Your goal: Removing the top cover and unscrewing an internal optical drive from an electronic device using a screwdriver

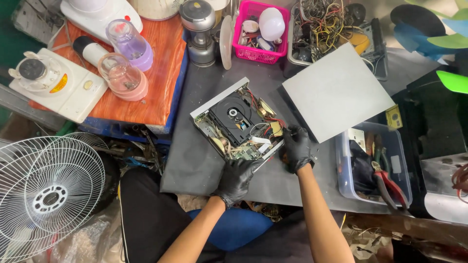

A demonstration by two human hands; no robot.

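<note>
Mid-frame, my left hand (236, 179) and right hand (297, 148) both grip the near edge of the open disc player (239, 122); a slip could snag its loose wires (265, 127).

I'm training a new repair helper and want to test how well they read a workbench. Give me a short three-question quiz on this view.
1. True or false: the opened disc player has its cover on.
2. Which hand grips the player's near corner? A) left hand B) right hand
3. Fill in: the red-handled pliers lie in a clear plastic ____ to the right of the hands.

Key:
1. False: its disc drive and wiring are exposed, and a grey panel lies beside it.
2. A; the right hand rests at the player's right edge.
3. Bin.
</note>
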